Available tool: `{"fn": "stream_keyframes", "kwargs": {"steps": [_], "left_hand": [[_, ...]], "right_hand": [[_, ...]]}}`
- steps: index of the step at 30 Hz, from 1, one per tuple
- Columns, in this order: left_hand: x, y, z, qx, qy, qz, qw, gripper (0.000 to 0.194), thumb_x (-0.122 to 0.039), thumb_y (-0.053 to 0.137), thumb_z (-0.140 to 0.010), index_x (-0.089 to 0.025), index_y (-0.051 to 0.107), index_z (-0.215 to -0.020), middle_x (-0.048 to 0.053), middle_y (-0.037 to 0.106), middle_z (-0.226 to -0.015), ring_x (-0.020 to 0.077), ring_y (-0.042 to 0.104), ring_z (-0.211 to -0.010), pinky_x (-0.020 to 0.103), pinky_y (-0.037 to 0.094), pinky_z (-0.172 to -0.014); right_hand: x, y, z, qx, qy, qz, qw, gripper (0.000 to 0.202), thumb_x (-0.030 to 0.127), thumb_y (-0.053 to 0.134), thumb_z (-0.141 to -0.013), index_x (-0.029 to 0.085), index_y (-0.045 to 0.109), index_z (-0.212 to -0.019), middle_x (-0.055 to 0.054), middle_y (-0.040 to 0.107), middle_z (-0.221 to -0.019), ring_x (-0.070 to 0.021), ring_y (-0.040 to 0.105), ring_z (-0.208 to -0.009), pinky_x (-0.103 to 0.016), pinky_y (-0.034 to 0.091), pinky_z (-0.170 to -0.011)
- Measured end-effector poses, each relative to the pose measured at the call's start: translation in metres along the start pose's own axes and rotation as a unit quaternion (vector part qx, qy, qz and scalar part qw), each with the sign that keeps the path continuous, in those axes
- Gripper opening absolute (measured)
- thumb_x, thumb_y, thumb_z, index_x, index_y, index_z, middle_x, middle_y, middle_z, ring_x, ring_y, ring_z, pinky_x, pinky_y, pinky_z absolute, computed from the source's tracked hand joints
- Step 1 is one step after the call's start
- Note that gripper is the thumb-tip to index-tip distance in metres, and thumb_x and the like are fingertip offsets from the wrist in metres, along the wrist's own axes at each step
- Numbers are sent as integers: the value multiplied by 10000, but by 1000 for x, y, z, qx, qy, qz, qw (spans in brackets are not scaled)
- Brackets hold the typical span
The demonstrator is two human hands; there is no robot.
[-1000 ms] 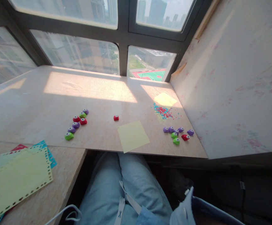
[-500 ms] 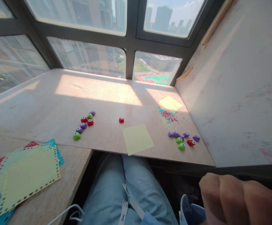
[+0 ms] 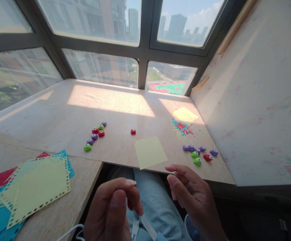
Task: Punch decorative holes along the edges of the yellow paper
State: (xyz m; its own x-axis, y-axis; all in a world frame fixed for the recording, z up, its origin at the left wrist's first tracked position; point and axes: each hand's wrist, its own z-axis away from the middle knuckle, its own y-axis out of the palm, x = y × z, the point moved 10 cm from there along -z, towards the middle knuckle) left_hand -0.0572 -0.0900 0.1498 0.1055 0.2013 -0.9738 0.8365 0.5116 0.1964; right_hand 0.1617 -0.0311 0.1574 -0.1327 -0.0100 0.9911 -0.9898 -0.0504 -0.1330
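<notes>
In the head view, my left hand (image 3: 112, 211) and right hand (image 3: 193, 197) are raised over my lap, in front of the ledge (image 3: 115, 147). My left fingers curl inward with the thumb beside the forefinger; the curl hides my palm, so I can't tell whether they close on anything. My right fingers are half bent and released, with a small gap between thumb and forefinger.

The pale yellow square (image 3: 150, 152) lies flat on the ledge, just beyond my fingertips and between my two hands, one corner at the near edge. My right forefinger is closest, just below its right corner in the view; whether they touch I can't tell.

Past the square, a little to the left, sits one red eyed piece (image 3: 133, 132). Farther left, seven purple, green and red pieces (image 3: 94, 137) form a slanting line. Beyond my right hand stands a cluster of eight pieces (image 3: 197, 162), with coloured confetti (image 3: 182, 128) behind it and a second yellow paper (image 3: 185, 114) in the sunlight. Well left of my left hand lie overlapping sheets with punched edges (image 3: 42, 187).
</notes>
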Motion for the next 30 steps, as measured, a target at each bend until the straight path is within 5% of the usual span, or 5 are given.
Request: {"fn": "stream_keyframes", "kwargs": {"steps": [5, 13, 18, 24, 30], "left_hand": [[25, 61, -30, 82, -36, -22, 996, 282, -407, 480, -922, -190, 659, -899, 0, 599, -660, 119, 540, -496, 238, 442, -448], [116, 43, -89, 92, -17, -295, 951, 314, -370, 457, -884, -143, 632, -1013, 113, 675, -981, 209, 641, -786, 354, 528, -707], [130, 66, -93, 151, 96, -465, 867, 301, -283, 498, -877, -136, 631, -1104, 142, 679, -1123, 292, 598, -1068, 465, 465, -941], [140, 95, -67, 222, 188, -579, 762, 393, -354, 535, -909, -196, 585, -1265, 146, 515, -1423, 336, 397, -1358, 516, 379, -997], [144, 97, -63, 232, 209, -586, 748, 397, -381, 508, -927, -222, 591, -1281, 117, 493, -1450, 334, 378, -1371, 508, 337, -1026]], "right_hand": [[-35, 6, -29, 48, -5, 98, 994, 344, 470, 564, -884, 183, 664, -1045, 17, 575, -587, -131, 536, -513, -236, 416, -478], [-74, 3, -94, 55, -135, 265, 953, 230, 282, 555, -868, 199, 663, -1054, -82, 690, -944, -217, 632, -852, -376, 498, -830], [-94, -3, -126, 35, -137, 304, 942, 302, 260, 595, -813, 184, 656, -1098, -137, 652, -1120, -291, 578, -1096, -471, 428, -1006], [-129, -12, -141, 24, -27, 184, 982, 459, 368, 680, -749, 198, 628, -1172, -128, 629, -1239, -297, 581, -1143, -483, 436, -1021], [-152, -13, -134, 19, 104, -26, 994, 577, 441, 771, -683, 199, 614, -1182, -136, 624, -1286, -308, 565, -1215, -467, 452, -1017]]}}
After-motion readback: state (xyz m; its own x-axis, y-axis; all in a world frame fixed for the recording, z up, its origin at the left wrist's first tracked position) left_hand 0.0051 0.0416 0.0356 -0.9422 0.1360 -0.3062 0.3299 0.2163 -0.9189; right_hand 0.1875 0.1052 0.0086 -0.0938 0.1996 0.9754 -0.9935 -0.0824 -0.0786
